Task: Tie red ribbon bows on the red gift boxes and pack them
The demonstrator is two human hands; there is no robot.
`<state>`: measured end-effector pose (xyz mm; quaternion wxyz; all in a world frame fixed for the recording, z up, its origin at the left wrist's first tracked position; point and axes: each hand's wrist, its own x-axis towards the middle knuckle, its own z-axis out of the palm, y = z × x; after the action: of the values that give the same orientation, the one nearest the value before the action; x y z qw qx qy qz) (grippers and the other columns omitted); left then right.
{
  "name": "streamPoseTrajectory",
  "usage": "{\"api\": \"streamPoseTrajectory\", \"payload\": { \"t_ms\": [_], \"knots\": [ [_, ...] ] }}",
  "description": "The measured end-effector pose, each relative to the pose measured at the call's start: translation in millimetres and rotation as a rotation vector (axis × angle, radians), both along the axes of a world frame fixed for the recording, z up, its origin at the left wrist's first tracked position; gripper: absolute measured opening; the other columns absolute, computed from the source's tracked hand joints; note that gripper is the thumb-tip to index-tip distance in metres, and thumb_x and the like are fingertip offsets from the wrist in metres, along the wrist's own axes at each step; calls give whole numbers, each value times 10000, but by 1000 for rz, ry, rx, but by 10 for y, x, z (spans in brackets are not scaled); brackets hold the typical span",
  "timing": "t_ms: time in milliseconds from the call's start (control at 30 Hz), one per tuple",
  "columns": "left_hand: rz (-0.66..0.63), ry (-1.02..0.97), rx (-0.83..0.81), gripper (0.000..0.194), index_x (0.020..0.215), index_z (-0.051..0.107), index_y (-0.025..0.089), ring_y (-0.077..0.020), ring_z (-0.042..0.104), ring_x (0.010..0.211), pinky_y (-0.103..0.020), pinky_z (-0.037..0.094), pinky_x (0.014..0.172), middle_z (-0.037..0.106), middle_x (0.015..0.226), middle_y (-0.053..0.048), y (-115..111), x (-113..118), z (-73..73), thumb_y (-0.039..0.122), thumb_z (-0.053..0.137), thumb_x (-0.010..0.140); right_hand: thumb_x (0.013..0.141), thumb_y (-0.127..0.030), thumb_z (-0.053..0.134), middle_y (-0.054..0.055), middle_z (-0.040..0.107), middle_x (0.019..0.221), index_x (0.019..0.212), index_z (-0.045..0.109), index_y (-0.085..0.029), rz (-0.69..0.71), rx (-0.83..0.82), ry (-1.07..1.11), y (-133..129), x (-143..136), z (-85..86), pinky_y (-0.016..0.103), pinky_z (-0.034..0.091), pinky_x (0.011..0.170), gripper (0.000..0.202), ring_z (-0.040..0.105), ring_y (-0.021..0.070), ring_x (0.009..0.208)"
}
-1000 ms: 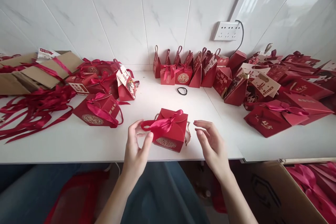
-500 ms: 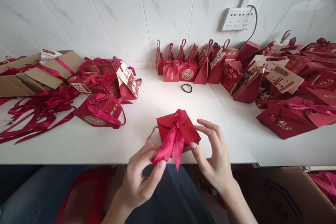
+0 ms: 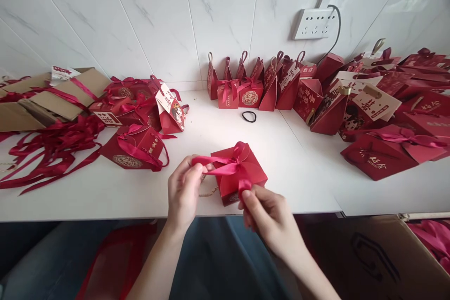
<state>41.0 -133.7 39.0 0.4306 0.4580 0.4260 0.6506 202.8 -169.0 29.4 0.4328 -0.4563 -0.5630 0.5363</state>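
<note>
A small red gift box (image 3: pixel 256 168) sits near the front edge of the white table, with a pink-red satin ribbon (image 3: pixel 225 167) knotted on its lid. My left hand (image 3: pixel 184 187) pinches a looped length of that ribbon and holds it out to the left of the box. At the box's front right corner, my right hand (image 3: pixel 269 211) is closed on another part of the ribbon, which bends down over the front. A twisted beige cord (image 3: pixel 210 192) lies at the box's left side, partly hidden behind my left hand.
Red gift boxes (image 3: pixel 251 93) line the wall, with more piled at right (image 3: pixel 390 154). A black hair tie (image 3: pixel 249 116) lies mid-table. Left are a ribboned red box (image 3: pixel 131 150), loose ribbons (image 3: pixel 52 150) and cardboard (image 3: pixel 66 96). A carton (image 3: pixel 372 253) stands below the right edge.
My left hand has moved up and left, drawing ribbon sideways off the box front. My right hand, earlier spread at the box's right side, has come down and closed on the ribbon.
</note>
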Motion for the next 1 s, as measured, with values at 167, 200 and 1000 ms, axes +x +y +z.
{"api": "streamPoseTrajectory", "payload": {
  "t_ms": [167, 200, 1000],
  "knots": [
    [55, -364, -115, 200, 600, 507, 178, -121, 572, 641, -249, 494, 631, 541, 627, 26, 19, -67, 23, 280, 626, 724, 831, -415, 568, -74, 271, 428, 557, 510, -184, -26, -124, 496, 64, 246, 73, 160, 279, 304, 363, 352, 84, 383],
    [75, -409, -141, 209, 594, 500, 178, -122, 576, 637, -256, 501, 640, 541, 618, 27, 17, -84, 32, 287, 635, 710, 816, -384, 578, -77, 233, 434, 539, 497, -188, -48, -136, 557, 78, 287, 97, 153, 266, 291, 349, 327, 83, 385],
    [218, -431, -116, 265, 556, 464, 184, -113, 584, 580, -254, 540, 637, 513, 548, 43, -75, -554, 395, 292, 677, 670, 661, -274, 670, -61, 202, 447, 462, 500, -186, -436, 87, 644, 50, 827, 544, 131, 269, 263, 276, 331, 94, 450]
  ]
}}
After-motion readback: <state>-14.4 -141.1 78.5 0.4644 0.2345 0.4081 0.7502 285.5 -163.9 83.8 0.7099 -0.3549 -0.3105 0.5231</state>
